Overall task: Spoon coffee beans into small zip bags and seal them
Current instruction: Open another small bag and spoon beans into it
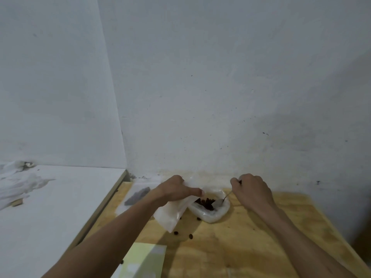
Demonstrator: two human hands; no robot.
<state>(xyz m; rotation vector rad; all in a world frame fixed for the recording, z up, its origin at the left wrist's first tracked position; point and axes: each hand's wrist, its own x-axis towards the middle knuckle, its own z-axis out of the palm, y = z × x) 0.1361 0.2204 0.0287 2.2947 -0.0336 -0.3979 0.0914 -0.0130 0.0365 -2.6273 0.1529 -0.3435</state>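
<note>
Crinkled clear zip bag [170, 214] pinched by left hand [176, 189]; right hand [251, 192] grips thin metal spoon [221, 200].

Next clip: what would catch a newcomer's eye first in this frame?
The two hands meeting at the far edge of the wooden table: the left hand holds a small zip bag, while the right hand dips a spoon into a clear container of coffee beans. Loose beans lie scattered on the table nearer the person.
</note>
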